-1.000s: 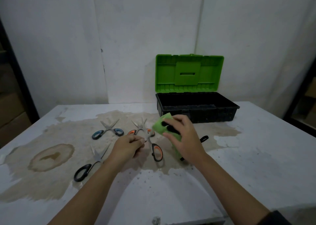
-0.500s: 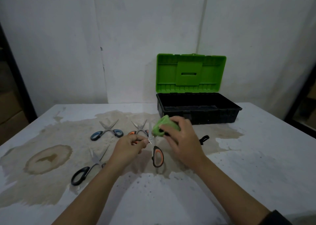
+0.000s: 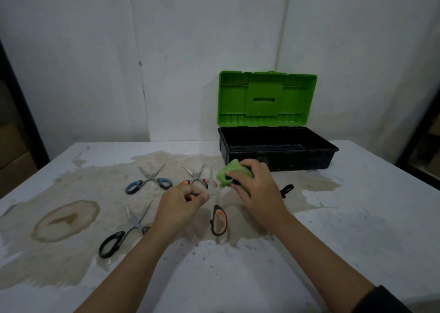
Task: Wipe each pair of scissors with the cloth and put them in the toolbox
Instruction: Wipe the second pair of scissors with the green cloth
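The left hand (image 3: pixel 181 203) is curled, with thumb and fingers pinched on the orange-and-black scissors (image 3: pixel 218 220) near the pivot. Their blade is pointed to 12 o'clock and one handle loop hangs at 6 o'clock over the stained table (image 3: pixel 357 229). The right hand (image 3: pixel 258 193) is clenched round the bunched green cloth (image 3: pixel 227 176), which is held just at the blade's 3 o'clock side; contact cannot be told. The toolbox (image 3: pixel 278 157) is seen open at 1 o'clock. A blue-handled pair (image 3: pixel 134 186), a second orange pair (image 3: pixel 194 177) and a black-handled pair (image 3: pixel 109 243) are laid between 8 and 12 o'clock.

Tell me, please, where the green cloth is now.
The green cloth is bunched in the right hand, right of centre in the head view, just before the toolbox.
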Action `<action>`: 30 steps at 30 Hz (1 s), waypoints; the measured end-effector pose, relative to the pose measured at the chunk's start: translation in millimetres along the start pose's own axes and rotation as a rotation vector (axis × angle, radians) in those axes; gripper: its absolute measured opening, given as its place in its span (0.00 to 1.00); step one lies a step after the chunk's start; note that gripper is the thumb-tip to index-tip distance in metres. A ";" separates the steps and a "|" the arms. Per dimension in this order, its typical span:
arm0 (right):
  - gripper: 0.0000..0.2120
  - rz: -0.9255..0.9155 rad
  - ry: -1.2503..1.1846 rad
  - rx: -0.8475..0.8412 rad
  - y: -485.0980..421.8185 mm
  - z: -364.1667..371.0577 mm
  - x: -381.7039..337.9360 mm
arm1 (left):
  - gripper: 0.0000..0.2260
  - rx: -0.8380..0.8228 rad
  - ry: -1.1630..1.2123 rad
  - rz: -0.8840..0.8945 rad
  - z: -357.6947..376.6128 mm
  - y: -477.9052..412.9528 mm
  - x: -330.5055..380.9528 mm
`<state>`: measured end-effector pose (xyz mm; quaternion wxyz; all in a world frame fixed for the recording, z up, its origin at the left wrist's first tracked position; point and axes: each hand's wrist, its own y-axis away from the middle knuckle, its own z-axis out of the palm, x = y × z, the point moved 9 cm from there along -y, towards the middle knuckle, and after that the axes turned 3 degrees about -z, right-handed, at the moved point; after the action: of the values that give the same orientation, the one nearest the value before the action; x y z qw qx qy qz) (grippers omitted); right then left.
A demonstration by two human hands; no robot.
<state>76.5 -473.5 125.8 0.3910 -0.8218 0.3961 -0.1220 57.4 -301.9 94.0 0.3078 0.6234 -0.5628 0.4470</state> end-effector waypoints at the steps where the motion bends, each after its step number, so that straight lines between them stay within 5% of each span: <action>1: 0.12 0.056 0.008 0.018 -3.6 -1.6 12.0 | 0.04 0.001 -0.006 -0.008 -0.1 0.3 -2.0; 4: 0.14 0.184 -0.028 0.102 -9.3 -13.9 27.5 | 0.04 0.003 -0.001 -0.035 -1.8 -2.0 -6.7; 10: 0.13 -0.020 -0.045 -0.015 3.8 4.3 -13.4 | 0.06 0.005 -0.027 -0.006 -3.3 -6.7 -1.3; 15: 0.15 0.228 -0.020 0.082 -13.2 -10.9 37.6 | 0.07 0.021 -0.032 -0.020 -6.2 -5.7 -4.4; 21: 0.11 -0.077 0.013 0.020 0.8 -4.1 -33.9 | 0.08 0.014 -0.066 0.042 -5.1 -10.6 5.8; 27: 0.12 0.146 -0.006 0.046 -17.3 -5.9 22.9 | 0.05 0.028 -0.123 0.020 -10.6 -11.0 -4.7; 30: 0.14 0.061 -0.038 0.074 -26.0 -15.3 -2.4 | 0.07 0.013 -0.152 0.032 -11.5 -13.6 -3.0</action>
<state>81.5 -470.1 155.4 0.4323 -0.7963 0.4087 -0.1091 68.3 -288.0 97.7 0.2529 0.6486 -0.5915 0.4067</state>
